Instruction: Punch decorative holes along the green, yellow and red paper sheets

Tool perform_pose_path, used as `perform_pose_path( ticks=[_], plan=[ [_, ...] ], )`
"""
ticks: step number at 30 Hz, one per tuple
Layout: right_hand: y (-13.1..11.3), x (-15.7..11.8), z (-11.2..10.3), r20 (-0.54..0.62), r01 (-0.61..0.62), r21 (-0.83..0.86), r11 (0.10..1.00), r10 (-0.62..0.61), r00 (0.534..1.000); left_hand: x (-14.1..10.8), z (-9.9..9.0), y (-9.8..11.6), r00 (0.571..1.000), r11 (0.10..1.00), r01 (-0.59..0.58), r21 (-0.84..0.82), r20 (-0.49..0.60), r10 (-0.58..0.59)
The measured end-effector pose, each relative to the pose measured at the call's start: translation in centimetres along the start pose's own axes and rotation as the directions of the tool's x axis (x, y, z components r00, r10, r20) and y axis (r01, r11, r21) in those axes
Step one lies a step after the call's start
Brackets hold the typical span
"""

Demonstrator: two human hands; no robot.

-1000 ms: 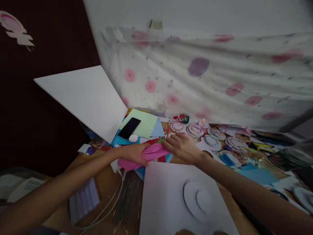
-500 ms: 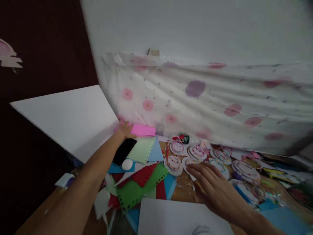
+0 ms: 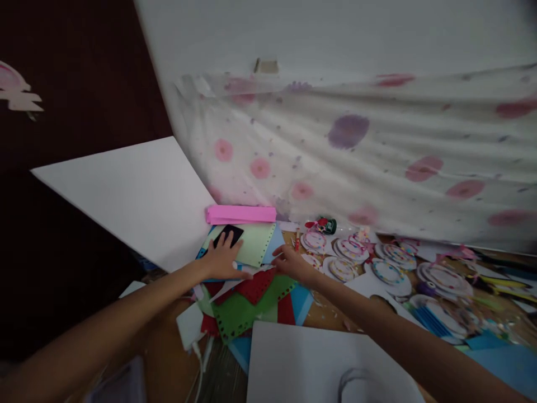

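Observation:
Fingers spread, my left hand (image 3: 222,260) lies over a black phone (image 3: 231,232) on the pile of coloured sheets. My right hand (image 3: 291,263) hovers at the right side of the pile with bent fingers apart; nothing shows in them. A pale green sheet (image 3: 259,240) with punched edge holes lies between the hands. Below it are a red punched sheet (image 3: 255,288) and a green punched sheet (image 3: 247,313). Behind the phone stands a folded pink paper strip (image 3: 241,214). My left hand mostly hides the small white round object.
A large white board (image 3: 126,193) leans at the left. In front lies another white board (image 3: 293,358). Several round cards with beaded loops (image 3: 388,272) cover the right side. A plastic bottle (image 3: 329,226) lies by the patterned curtain (image 3: 319,157). A white charger (image 3: 191,324) trails a cable.
My left hand has left the pink strip and moved down onto the phone. My right hand has moved left from the beaded cards to the sheets. The view has shifted slightly.

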State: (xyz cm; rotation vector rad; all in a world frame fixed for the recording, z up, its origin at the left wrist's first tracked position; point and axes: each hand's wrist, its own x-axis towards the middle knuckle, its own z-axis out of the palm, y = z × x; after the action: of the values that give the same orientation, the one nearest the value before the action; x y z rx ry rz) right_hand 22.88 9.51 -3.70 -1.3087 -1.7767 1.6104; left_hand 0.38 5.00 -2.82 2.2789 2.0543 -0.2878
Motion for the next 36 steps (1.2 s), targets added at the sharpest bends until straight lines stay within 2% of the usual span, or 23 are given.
perform_pose_path(
  ticks=[3,5,10,15,18,21,23,27,30,32,36],
  plan=[
    [0.0,1.0,0.3,0.05,-0.137,0.144,0.98,0.131,0.99,-1.6,1.1,0.1,0.963,0.96,-0.25,0.13,-0.073,0.26],
    [0.3,0.4,-0.1,0.097,-0.206,0.232,0.951,0.188,0.977,-2.1,1.8,-0.3,0.935,0.929,-0.314,0.195,-0.105,0.338],
    [2.1,-1.7,-0.7,0.168,-0.327,0.358,0.874,0.285,0.944,-2.0,2.9,-1.9,0.946,0.94,-0.288,0.181,-0.097,0.309],
    [3.0,-1.7,0.4,0.278,-0.401,0.439,0.804,0.303,0.912,-2.3,2.0,-3.2,0.949,0.945,-0.268,0.187,-0.12,0.293],
    [3.0,-0.9,1.6,0.309,-0.405,0.501,0.765,0.278,0.909,-2.9,1.5,-3.2,0.957,0.954,-0.238,0.182,-0.125,0.262],
    [2.7,0.0,2.7,0.295,-0.365,0.575,0.732,0.231,0.927,-3.6,1.4,-2.1,0.963,0.962,-0.215,0.168,-0.126,0.237],
    [2.2,0.3,3.1,0.274,-0.325,0.617,0.717,0.192,0.942,-3.9,1.4,-0.8,0.958,0.958,-0.245,0.151,-0.114,0.263],
    [0.2,-0.1,2.4,0.254,-0.251,0.659,0.709,0.105,0.962,-3.8,0.3,0.7,0.952,0.953,-0.287,0.096,-0.078,0.295],
    [-1.0,-0.6,1.0,0.252,-0.236,0.633,0.737,0.092,0.963,-3.0,-1.2,-0.3,0.968,0.968,-0.247,0.033,-0.028,0.248],
    [-0.8,-0.8,0.3,0.222,-0.246,0.595,0.765,0.138,0.965,-2.2,-2.0,-1.5,0.978,0.978,-0.21,-0.016,0.018,0.21],
    [1.8,-0.9,0.0,0.143,-0.326,0.516,0.792,0.295,0.945,-1.1,-2.7,-3.5,0.982,0.98,-0.17,-0.099,0.066,0.177]
  ],
)
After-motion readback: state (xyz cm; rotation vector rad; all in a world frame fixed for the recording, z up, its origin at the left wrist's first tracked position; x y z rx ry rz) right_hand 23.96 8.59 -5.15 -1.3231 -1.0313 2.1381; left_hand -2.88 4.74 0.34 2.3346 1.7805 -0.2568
